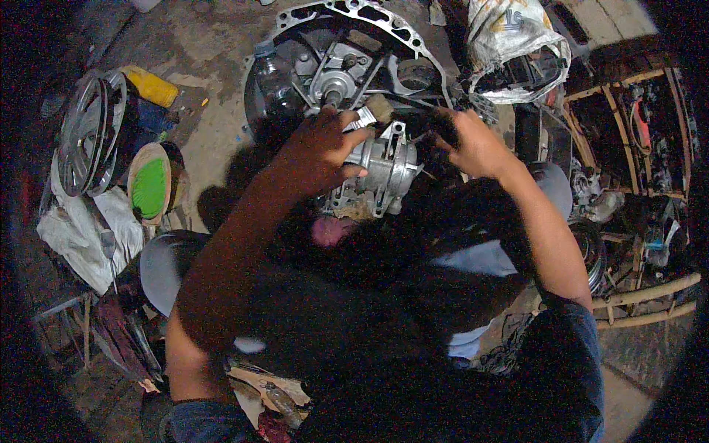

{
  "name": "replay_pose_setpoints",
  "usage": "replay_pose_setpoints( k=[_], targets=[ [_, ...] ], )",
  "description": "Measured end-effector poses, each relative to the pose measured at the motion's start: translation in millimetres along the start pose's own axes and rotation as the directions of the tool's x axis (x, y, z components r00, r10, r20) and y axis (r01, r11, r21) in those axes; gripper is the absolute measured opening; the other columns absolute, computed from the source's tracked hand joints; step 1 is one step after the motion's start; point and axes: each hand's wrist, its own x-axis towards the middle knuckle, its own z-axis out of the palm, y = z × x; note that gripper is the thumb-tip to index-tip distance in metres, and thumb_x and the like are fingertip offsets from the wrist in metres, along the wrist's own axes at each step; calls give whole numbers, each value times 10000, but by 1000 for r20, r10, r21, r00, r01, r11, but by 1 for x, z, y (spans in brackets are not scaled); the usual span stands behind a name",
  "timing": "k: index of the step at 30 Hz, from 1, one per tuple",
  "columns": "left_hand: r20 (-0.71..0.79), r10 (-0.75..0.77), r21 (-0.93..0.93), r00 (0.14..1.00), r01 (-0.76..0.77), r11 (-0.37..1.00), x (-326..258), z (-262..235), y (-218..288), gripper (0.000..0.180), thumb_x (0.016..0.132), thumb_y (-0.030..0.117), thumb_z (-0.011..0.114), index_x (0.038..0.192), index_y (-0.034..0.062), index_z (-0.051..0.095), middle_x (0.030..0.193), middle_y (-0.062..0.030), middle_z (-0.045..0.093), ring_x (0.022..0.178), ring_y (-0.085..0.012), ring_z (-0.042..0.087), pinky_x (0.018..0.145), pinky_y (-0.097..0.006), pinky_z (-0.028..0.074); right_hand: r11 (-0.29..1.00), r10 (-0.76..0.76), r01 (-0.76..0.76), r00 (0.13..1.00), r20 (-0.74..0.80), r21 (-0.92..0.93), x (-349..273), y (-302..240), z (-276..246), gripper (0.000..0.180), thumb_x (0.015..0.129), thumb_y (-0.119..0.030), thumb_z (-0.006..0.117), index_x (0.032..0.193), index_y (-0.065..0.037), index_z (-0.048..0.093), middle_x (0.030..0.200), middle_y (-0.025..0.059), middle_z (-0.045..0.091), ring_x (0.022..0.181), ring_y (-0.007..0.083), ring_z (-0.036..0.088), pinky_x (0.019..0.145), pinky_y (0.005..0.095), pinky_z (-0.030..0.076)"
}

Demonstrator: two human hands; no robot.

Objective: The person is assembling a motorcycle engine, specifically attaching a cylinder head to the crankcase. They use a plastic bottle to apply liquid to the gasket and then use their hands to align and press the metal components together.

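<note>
A silvery finned metal engine part (pixel 390 166) sits in front of me, between my two hands. My left hand (pixel 325 144) is at its left end, thumb and fingers bent around that side. From the fingers of this hand sticks out a paintbrush (pixel 373 114) with a pale label, bristles pointing right and away; its handle is hidden. Off the right end of the part, my right hand (pixel 470 144) has its fingers curled in; what they hold, if anything, is lost in the dark. Just beyond lies a large aluminium engine casing (pixel 343 77) with a shaft in its middle.
A clear plastic bottle (pixel 275 83) stands by the casing's left side. A white sack (pixel 509 44) is at the far right, near a wooden rack (pixel 626 133). Wheel-like rims (pixel 88 136), a yellow container (pixel 150 86) and a round green-faced object (pixel 150 183) lie left.
</note>
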Motion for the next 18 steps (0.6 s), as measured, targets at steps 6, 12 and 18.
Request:
replay_pose_setpoints(
  k=[6,12,18],
  targets=[
    [117,-125,-45,985,131,990,5,-2,14,648,775,384,830,1315,96,618,1358,-174,545,1266,-441,490,1037,-543,466,980,-94,87,995,34,177,10,6,12,237,899,-123,718,1127,-61,706,1118,198,689,1073,402,606,959,450,483],
    [25,-110,49,994,109,993,7,17,1,645,793,371,823,1344,114,606,1385,-181,550,1338,-448,442,1090,-552,437,978,-101,112,992,-71,174,7,13,26,274,850,-67,711,1124,-77,717,1103,189,692,1057,398,598,945,446,485],
    [183,-189,58,965,182,982,21,-10,21,587,846,378,781,1345,119,610,1369,-170,573,1323,-448,458,1100,-548,426,994,-33,36,999,-33,103,7,15,30,297,845,-58,706,1142,-67,705,1124,203,679,1060,405,593,961,443,483]
  ],
)
